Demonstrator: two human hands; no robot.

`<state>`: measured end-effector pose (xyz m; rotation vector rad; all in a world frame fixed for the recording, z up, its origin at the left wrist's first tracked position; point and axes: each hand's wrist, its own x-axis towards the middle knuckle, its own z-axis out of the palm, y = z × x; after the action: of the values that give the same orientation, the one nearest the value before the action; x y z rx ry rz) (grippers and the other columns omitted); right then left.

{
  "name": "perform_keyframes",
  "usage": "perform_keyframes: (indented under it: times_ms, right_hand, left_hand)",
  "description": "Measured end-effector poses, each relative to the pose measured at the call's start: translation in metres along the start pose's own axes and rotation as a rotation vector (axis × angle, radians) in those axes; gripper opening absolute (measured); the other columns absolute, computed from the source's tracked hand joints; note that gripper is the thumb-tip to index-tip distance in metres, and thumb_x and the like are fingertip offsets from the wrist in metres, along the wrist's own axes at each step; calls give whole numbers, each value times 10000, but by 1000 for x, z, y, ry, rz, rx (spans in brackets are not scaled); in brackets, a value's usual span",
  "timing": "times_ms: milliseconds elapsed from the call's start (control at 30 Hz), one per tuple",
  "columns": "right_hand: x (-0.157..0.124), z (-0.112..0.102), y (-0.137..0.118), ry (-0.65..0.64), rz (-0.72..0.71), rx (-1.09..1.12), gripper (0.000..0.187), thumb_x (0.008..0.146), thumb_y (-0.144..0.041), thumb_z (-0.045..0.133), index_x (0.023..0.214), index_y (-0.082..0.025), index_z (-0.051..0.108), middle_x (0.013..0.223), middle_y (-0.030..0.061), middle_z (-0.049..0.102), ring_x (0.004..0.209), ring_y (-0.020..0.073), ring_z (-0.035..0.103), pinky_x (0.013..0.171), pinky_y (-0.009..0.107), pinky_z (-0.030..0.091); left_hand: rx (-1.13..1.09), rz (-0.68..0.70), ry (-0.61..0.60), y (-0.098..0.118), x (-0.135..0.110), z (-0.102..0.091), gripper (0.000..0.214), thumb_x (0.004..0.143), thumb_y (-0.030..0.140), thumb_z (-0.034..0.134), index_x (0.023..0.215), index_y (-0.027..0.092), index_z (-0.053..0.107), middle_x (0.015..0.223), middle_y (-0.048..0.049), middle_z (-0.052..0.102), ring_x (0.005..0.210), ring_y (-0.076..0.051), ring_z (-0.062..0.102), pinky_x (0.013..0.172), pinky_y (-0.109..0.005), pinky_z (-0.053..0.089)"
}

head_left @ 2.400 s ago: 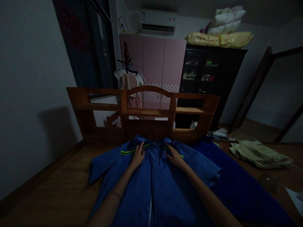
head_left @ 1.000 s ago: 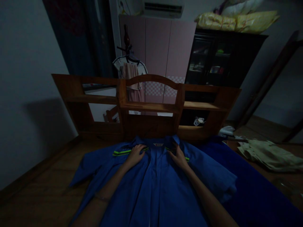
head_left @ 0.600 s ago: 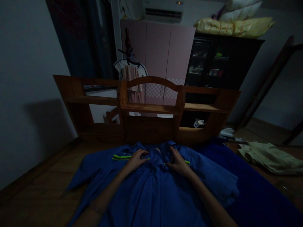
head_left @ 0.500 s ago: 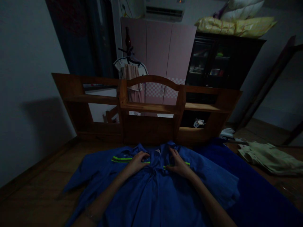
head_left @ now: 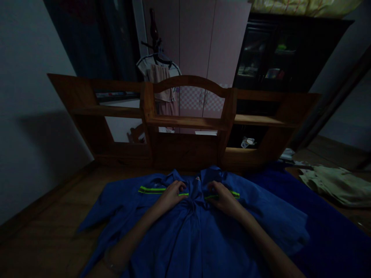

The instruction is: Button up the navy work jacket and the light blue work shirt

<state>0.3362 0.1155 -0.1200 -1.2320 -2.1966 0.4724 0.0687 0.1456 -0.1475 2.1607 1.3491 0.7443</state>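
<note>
A blue work jacket (head_left: 179, 231) with yellow-green stripes lies spread out, its collar toward the wooden headboard and its sleeves out to both sides. My left hand (head_left: 174, 192) rests on its chest beside the front opening, fingers curled into the cloth over the left stripe. Across the opening, my right hand (head_left: 222, 196) is bent over the other stripe, with its fingers curled on the fabric. Folds gather in the cloth between both hands. Dim light and the backs of my hands partly hide the fingertips.
The wooden headboard (head_left: 185, 122) with shelves stands just beyond the collar. A dark blue cloth (head_left: 269, 181) lies under the right sleeve, and pale folded fabric (head_left: 336, 183) sits farther right. Behind are a coat rack (head_left: 153, 29) with clothes, a pink wardrobe (head_left: 194, 46) and a black cabinet (head_left: 304, 50).
The view has tilted down and come closer. The fingers of my right hand, more stretched before, are now more curled. Both hands stay on the jacket's chest.
</note>
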Motion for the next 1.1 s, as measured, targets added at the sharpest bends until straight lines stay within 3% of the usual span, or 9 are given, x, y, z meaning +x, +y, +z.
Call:
perform_keyframes:
  times_ms: [133, 333, 667, 867, 1100]
  right_hand:
    - [3, 4, 3, -55, 22, -44, 79, 818, -120, 567, 834, -184, 610, 885, 36, 575, 813, 160, 570, 739, 261, 437]
    - [7, 5, 2, -25, 44, -111, 173, 832, -87, 509, 797, -191, 643, 829, 41, 599, 768, 159, 590, 717, 247, 436]
    - [6, 6, 4, -105, -31, -139, 235, 847, -127, 514, 772, -227, 714, 814, 31, 603, 733, 152, 591, 638, 234, 397]
    - [4, 14, 8, -81, 10, -163, 264, 872, -137, 478, 875, -239, 721, 799, 31, 584, 710, 145, 581, 647, 237, 390]
    - [10, 31, 16, 87, 88, -16, 265, 867, -253, 535, 1068, -214, 704, 815, 43, 625, 680, 155, 578, 641, 250, 418]
  left_hand:
    - [-44, -29, 24, 2, 0, 1, 236, 746, 322, 671, 920, 175, 608, 891, -40, 578, 802, -180, 543, 716, -279, 418]
    - [-60, -58, 58, 3, 1, 3, 172, 744, 308, 650, 847, 176, 612, 826, -29, 576, 777, -181, 546, 697, -279, 408]
    - [-134, -105, 101, 2, 4, 9, 116, 723, 249, 655, 809, 174, 638, 747, -14, 635, 702, -167, 586, 631, -257, 421]
    - [-132, -156, 151, 12, 4, 7, 63, 737, 225, 647, 785, 184, 649, 777, -17, 678, 740, -179, 625, 660, -264, 437]
    - [-104, -142, 285, 32, -4, 5, 59, 784, 232, 621, 831, 196, 627, 825, -20, 683, 778, -182, 637, 723, -278, 450]
